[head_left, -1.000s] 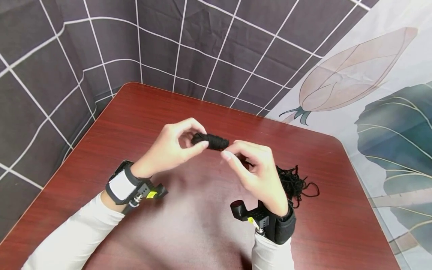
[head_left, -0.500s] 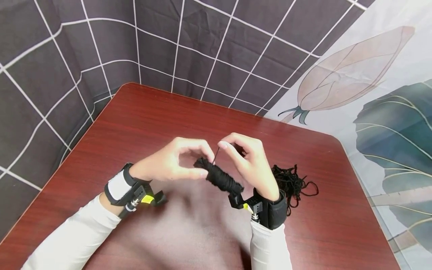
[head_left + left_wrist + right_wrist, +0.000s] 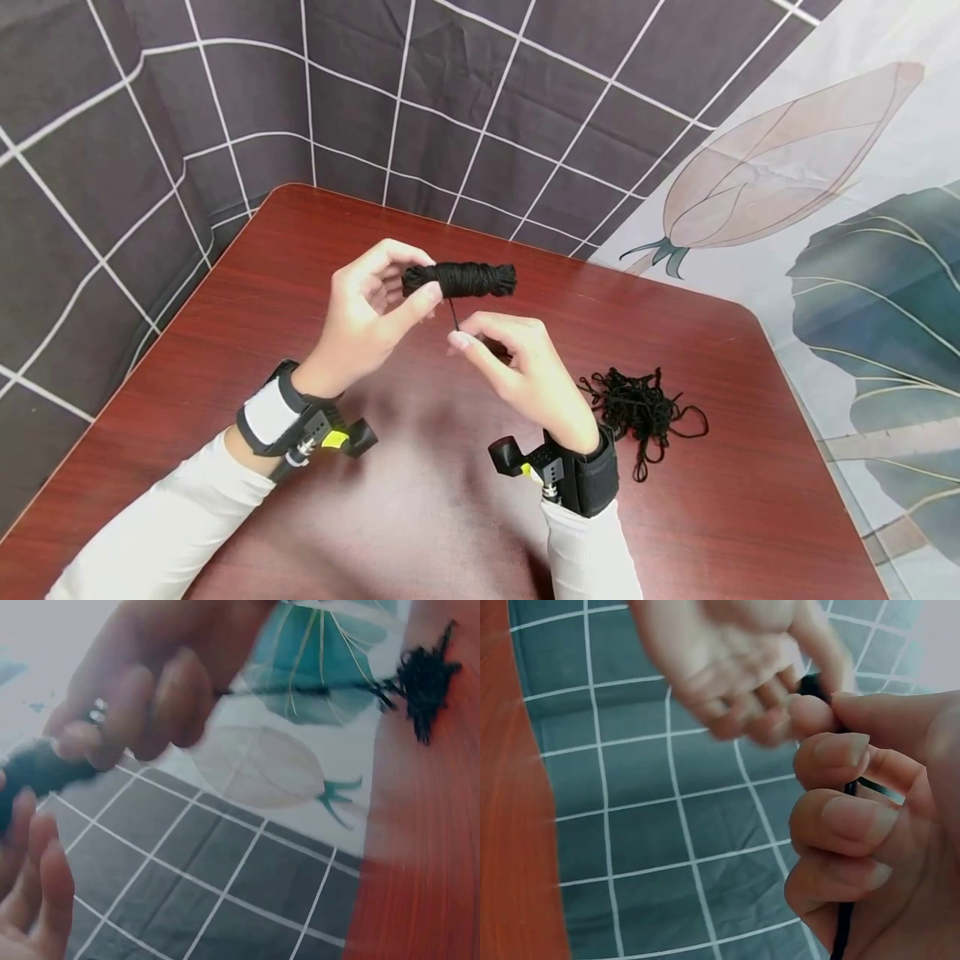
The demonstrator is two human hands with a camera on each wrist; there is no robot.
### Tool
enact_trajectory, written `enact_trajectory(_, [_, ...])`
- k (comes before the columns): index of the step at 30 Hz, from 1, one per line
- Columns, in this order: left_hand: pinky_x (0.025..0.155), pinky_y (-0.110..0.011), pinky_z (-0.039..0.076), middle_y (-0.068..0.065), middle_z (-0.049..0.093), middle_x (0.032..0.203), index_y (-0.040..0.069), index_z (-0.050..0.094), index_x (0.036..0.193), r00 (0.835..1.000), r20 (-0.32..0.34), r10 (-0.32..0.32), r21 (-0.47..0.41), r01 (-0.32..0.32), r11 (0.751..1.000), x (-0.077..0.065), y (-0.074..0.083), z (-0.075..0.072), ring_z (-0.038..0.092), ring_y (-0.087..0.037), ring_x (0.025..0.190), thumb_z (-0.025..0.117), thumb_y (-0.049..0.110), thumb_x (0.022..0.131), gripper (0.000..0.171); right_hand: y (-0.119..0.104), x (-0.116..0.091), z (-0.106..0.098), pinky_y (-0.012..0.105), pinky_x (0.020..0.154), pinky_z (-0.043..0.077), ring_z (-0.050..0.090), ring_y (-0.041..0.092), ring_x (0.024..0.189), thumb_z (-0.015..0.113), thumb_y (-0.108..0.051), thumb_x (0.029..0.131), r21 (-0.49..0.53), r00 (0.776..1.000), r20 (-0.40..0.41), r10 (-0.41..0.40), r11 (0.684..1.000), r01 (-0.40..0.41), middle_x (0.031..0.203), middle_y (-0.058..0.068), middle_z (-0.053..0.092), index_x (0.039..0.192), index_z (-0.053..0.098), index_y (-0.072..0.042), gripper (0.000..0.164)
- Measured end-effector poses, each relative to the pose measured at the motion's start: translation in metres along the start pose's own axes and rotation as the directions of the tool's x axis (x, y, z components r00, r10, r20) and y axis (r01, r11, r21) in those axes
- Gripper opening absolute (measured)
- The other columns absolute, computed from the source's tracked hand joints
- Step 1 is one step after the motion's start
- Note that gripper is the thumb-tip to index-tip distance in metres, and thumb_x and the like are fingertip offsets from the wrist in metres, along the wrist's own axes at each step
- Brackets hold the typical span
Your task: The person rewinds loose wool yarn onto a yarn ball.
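In the head view, a wound bundle of black cord (image 3: 472, 280) is held above the table, lying nearly level. My left hand (image 3: 363, 312) pinches its left end between thumb and fingers. Below it, my right hand (image 3: 525, 367) pinches a strand of cord (image 3: 453, 314) that runs taut up to the bundle. The right wrist view shows the cord (image 3: 844, 922) passing under the curled fingers of the right hand (image 3: 855, 817). From that hand, the left wrist view shows the strand stretching to a loose heap of black cord (image 3: 427, 682); the bundle (image 3: 45, 776) is blurred there.
The loose cord heap (image 3: 637, 404) lies on the right side of the red-brown table (image 3: 322, 242). Behind the table hangs a dark cloth with white grid lines (image 3: 465, 108). A pale leaf-print cloth (image 3: 750, 283) hangs along the right side.
The bundle has swung from tilted down to nearly level and risen with the left hand. My right hand went over the bundle's top, then came down below it, drawing the strand.
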State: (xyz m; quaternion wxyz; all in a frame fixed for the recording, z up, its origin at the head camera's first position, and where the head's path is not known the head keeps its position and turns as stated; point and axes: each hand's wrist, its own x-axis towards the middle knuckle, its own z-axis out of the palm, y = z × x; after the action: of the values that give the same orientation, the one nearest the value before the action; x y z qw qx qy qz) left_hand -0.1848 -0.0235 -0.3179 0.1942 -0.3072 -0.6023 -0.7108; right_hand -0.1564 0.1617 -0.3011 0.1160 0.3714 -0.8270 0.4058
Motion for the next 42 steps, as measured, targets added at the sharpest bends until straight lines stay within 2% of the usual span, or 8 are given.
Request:
enact_trajectory(5, [0.058, -0.021, 0.049, -0.006, 0.063, 0.083, 0.0, 0.06, 0.095, 1.0, 0.011, -0.003, 0.264, 0.0, 0.965, 0.001, -0.009, -0.003, 0.057, -0.011, 0.068, 0.069, 0.008, 0.079, 0.02, -0.016, -0.001, -0.004, 0.023, 0.053, 0.038, 0.044, 0.003, 0.06, 0.056, -0.019, 0.092, -0.083, 0.999, -0.006, -0.035, 0.996, 0.034, 0.067, -0.006, 0.053, 0.078, 0.064, -0.013, 0.017])
enact_trajectory(9, [0.05, -0.027, 0.048, 0.001, 0.064, 0.075, 0.009, 0.062, 0.091, 0.975, 0.204, -0.086, 0.374, 0.003, 0.927, 0.002, -0.013, -0.006, 0.055, -0.005, 0.061, 0.071, 0.016, 0.078, 0.017, -0.027, -0.004, -0.014, 0.02, 0.05, 0.034, 0.043, 0.004, 0.058, 0.062, -0.013, 0.087, -0.131, 0.992, -0.102, -0.075, 0.989, 0.061, 0.065, -0.005, 0.052, 0.075, 0.064, -0.011, 0.012])
enact_trajectory(16, [0.062, -0.029, 0.052, 0.006, 0.062, 0.078, 0.016, 0.062, 0.089, 0.772, 0.62, -0.138, 0.191, 0.022, 0.981, -0.001, -0.007, -0.005, 0.057, -0.005, 0.068, 0.069, 0.02, 0.08, 0.012, -0.028, -0.009, -0.031, 0.021, 0.047, 0.031, 0.04, 0.006, 0.053, 0.066, -0.001, 0.081, -0.074, 0.965, -0.246, -0.088, 0.995, 0.072, 0.064, -0.001, 0.056, 0.075, 0.066, -0.005, 0.008])
enact_trajectory(18, [0.067, -0.029, 0.052, 0.005, 0.062, 0.079, 0.015, 0.061, 0.09, 0.74, 0.664, -0.108, 0.111, 0.045, 0.993, -0.002, -0.001, -0.004, 0.058, -0.007, 0.072, 0.068, 0.016, 0.081, 0.012, -0.022, -0.009, -0.032, 0.022, 0.047, 0.031, 0.04, 0.007, 0.053, 0.066, 0.0, 0.081, -0.057, 0.965, -0.25, -0.078, 0.996, 0.065, 0.066, -0.001, 0.057, 0.076, 0.066, -0.005, 0.007])
enact_trajectory(21, [0.067, -0.028, 0.052, 0.0, 0.061, 0.08, 0.009, 0.061, 0.09, 0.771, 0.634, -0.06, -0.009, 0.085, 0.996, -0.003, 0.008, -0.002, 0.058, -0.012, 0.073, 0.068, 0.005, 0.078, 0.015, -0.013, -0.008, -0.03, 0.022, 0.047, 0.032, 0.042, 0.008, 0.054, 0.066, 0.0, 0.081, -0.02, 0.969, -0.24, -0.065, 0.998, 0.062, 0.068, 0.0, 0.058, 0.078, 0.067, -0.004, 0.006])
enact_trajectory(30, [0.061, -0.022, 0.051, -0.004, 0.061, 0.083, -0.012, 0.054, 0.092, 0.953, 0.303, 0.019, -0.314, 0.081, 0.946, -0.004, 0.02, 0.002, 0.056, -0.022, 0.068, 0.063, -0.009, 0.077, 0.018, -0.007, -0.001, -0.009, 0.027, 0.06, 0.048, 0.056, 0.009, 0.067, 0.062, 0.0, 0.084, 0.042, 0.996, -0.078, -0.033, 0.998, 0.036, 0.074, 0.003, 0.065, 0.086, 0.068, -0.004, 0.008])
enact_trajectory(36, [0.063, -0.019, 0.051, -0.004, 0.062, 0.085, -0.01, 0.056, 0.096, 0.998, 0.06, 0.021, -0.062, -0.017, 0.998, -0.002, 0.014, 0.001, 0.057, -0.019, 0.07, 0.063, -0.009, 0.077, 0.02, -0.008, 0.001, 0.003, 0.027, 0.058, 0.044, 0.049, 0.004, 0.064, 0.059, -0.011, 0.089, 0.016, 0.999, 0.011, -0.049, 0.999, 0.049, 0.07, -0.001, 0.06, 0.084, 0.068, -0.008, 0.011])
enact_trajectory(42, [0.059, -0.023, 0.048, -0.005, 0.064, 0.082, 0.001, 0.061, 0.095, 0.999, 0.039, 0.037, 0.249, -0.046, 0.967, 0.001, 0.002, -0.002, 0.056, -0.01, 0.068, 0.069, 0.007, 0.079, 0.019, -0.02, -0.004, -0.009, 0.022, 0.047, 0.033, 0.041, 0.005, 0.054, 0.058, -0.011, 0.089, 0.002, 0.997, -0.057, -0.051, 0.999, 0.052, 0.065, -0.005, 0.056, 0.078, 0.067, -0.011, 0.015])
